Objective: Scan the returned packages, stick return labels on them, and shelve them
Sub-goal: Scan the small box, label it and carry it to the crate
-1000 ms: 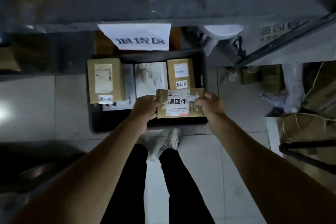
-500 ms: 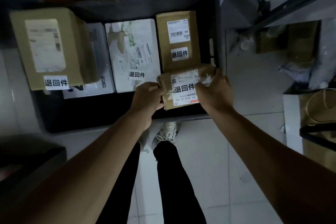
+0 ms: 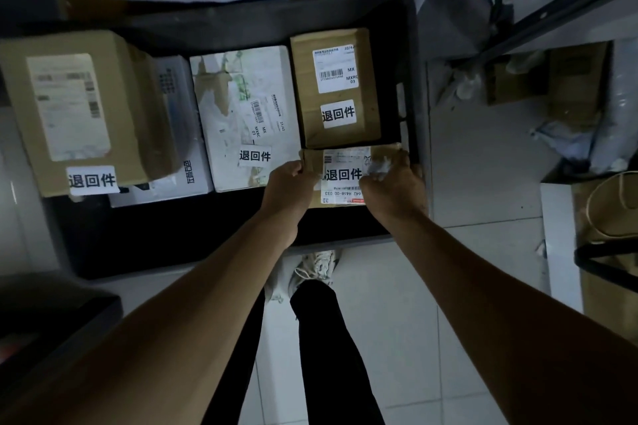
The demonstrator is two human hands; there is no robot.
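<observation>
Pale floor tiles carry the dark bin (image 3: 412, 79), where the parcel (image 3: 341, 176) has come down since a second ago to its near right corner, touching the brown box (image 3: 333, 86), both hands' fingers (image 3: 293, 171) still gripping its ends, so shelving looks nearly done.

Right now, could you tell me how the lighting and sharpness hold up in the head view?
Head view: dim overall, with arms and bin in shadow; white return labels still read clearly, as on the held package; left box label is washed out and soft; wide-angle bending stretches the edges.
</observation>
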